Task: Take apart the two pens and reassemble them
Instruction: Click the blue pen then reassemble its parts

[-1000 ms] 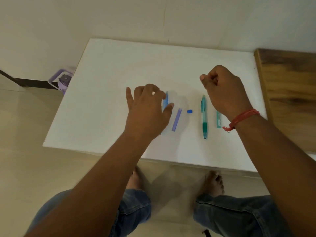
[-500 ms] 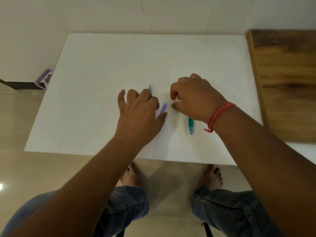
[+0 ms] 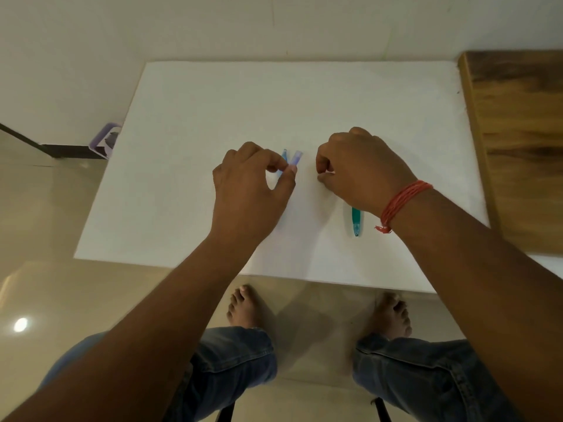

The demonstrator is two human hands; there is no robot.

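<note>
My left hand (image 3: pixel 249 190) pinches a lavender pen piece (image 3: pixel 296 156) between thumb and forefinger, its far end sticking up past the fingertips. A blue pen piece (image 3: pixel 285 155) shows just behind that hand, mostly hidden by the fingers. My right hand (image 3: pixel 356 169) is curled, its fingertips pressed together against the white table top (image 3: pixel 213 117); whatever is between them is hidden. A teal pen (image 3: pixel 355 222) lies pointing toward me, its far half covered by my right wrist with the red thread band.
A wooden surface (image 3: pixel 518 141) adjoins the table on the right. A purple-lidded container (image 3: pixel 105 141) sits on the floor past the table's left edge. My knees and bare feet are below the near edge.
My left hand has lifted the lavender piece off the table in a pinch. My right hand came left from above the teal pen and lowered its fingertips to the table, covering the small blue cap.
</note>
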